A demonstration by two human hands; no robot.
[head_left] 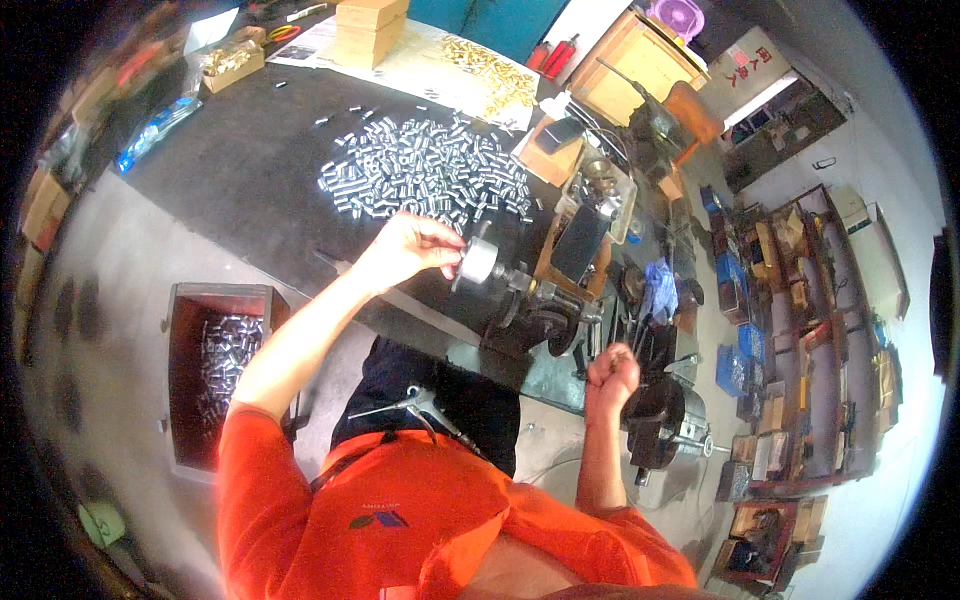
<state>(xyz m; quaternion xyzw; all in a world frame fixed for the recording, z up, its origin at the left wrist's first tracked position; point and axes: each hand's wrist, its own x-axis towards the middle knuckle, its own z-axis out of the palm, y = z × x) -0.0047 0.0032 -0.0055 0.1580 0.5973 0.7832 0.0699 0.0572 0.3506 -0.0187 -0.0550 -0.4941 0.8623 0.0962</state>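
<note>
My left hand point(408, 252) is at the face of a round silver chuck point(478, 262) on a small bench machine point(540, 316). Its thumb and fingers are pinched together against the chuck's left side; whatever lies between them is hidden. Just beyond that hand, a heap of short silver metal sleeves point(425, 165) spreads over the dark bench point(225, 160). To the right of the machine, my right hand point(612, 375) is closed in a fist beside dark metal parts. I cannot make out what it grips.
A bin point(176, 375) holding more silver pieces stands at lower left. Brass-coloured parts point(490, 75) lie on paper at the back, near cardboard boxes point(370, 35). An air blow gun point(425, 408) rests at my waist. A vise point(665, 420) and shelves point(820, 330) are at right.
</note>
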